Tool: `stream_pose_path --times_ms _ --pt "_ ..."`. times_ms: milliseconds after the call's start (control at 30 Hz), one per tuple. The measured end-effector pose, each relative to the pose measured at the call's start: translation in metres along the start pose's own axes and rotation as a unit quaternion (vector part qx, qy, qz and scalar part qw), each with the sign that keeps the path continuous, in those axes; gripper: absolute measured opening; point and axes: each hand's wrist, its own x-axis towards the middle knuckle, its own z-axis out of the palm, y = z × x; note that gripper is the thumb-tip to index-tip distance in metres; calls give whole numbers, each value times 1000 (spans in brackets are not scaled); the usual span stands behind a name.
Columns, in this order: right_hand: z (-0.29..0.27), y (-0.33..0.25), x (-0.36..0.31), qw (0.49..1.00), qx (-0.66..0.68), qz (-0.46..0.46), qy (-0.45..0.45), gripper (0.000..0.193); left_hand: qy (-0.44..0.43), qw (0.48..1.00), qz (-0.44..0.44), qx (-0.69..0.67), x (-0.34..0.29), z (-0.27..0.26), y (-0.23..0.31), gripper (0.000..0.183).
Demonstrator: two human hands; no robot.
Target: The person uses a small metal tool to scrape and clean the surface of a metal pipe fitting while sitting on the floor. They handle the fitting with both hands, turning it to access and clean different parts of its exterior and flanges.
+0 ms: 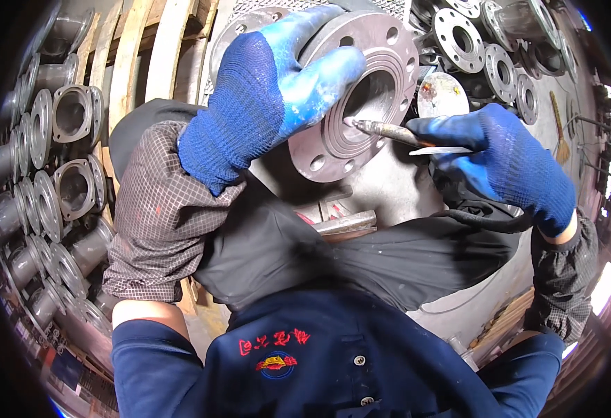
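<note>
My left hand [270, 83], in a blue coated glove, grips the rim of a grey flanged metal fitting [333, 150], thumb laid across its face. The fitting is tilted, with its round bore and bolt holes facing me. My right hand [500, 153], also gloved in blue, is closed around a slim, dirty tool [389, 131] with a narrow pale tip. This tip is at the bore's lower edge; whether it touches cannot be told. A flat pale strip sticks out beneath the right fingers. Beyond them is a round white disc [444, 97] with coloured smears.
Stacked flanged fittings [75, 115] line the left side, by a wooden pallet [131, 56]. More loose flanges [458, 38] are heaped at the far right. A broom [563, 143] stands behind my right hand. Between my knees lies a metal bar [347, 223].
</note>
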Motion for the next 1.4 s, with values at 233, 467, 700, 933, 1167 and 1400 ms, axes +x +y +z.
stream_pose_path --times_ms 233,467,700,933,1167,1400 --pt "1 3 -24 960 261 90 49 47 19 998 13 -58 16 -14 -10 61" --pt "37 12 -29 823 470 164 271 42 139 984 -61 -98 19 -34 -16 44" --pt "85 48 -2 797 550 74 239 45 183 971 -127 84 -19 -69 -33 22" --pt "92 33 15 754 648 -35 105 45 188 960 -84 191 -95 -73 -67 35" --pt "103 6 8 729 682 -26 -51 42 48 975 -197 -86 -146 45 -10 52" --pt "112 3 -1 750 631 -60 -188 40 -69 932 -189 -300 -97 77 14 54"
